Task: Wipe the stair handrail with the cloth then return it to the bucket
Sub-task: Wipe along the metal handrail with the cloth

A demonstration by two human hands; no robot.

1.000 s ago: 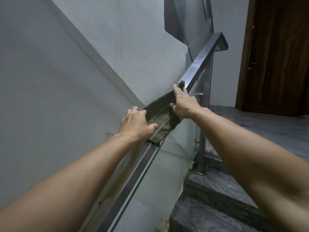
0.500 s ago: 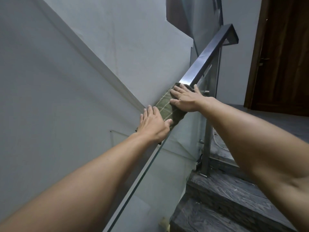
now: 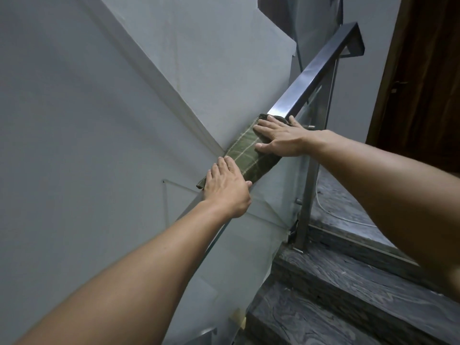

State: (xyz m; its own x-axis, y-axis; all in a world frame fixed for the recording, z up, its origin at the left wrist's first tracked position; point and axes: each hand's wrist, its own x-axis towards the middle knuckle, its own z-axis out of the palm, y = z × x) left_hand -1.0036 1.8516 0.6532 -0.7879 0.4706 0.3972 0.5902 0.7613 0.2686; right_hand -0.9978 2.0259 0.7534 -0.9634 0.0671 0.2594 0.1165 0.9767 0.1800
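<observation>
Handrail: we see a square-section metal handrail (image 3: 308, 75), dark and glossy, rising to a bent end beside the door.
Cloth: our olive-green woven cloth (image 3: 251, 155), with pale stitched lines, lies draped lengthwise over the rail and folds down both sides.
Left hand: our left hand (image 3: 227, 188) lies flat on the cloth's lower end, fingers straight and together, gripping nothing.
Right hand: our right hand (image 3: 280, 138) presses palm-down on the upper end, fingers spread, not clenched.
Panel: clear glass (image 3: 268, 195) under the rail, held by a steel post (image 3: 307, 207).
Steps: dark grey veined stone stairs (image 3: 348, 295).
Door: brown wood-grain door (image 3: 423, 78).
Wall: smooth pale grey wall (image 3: 74, 120).
</observation>
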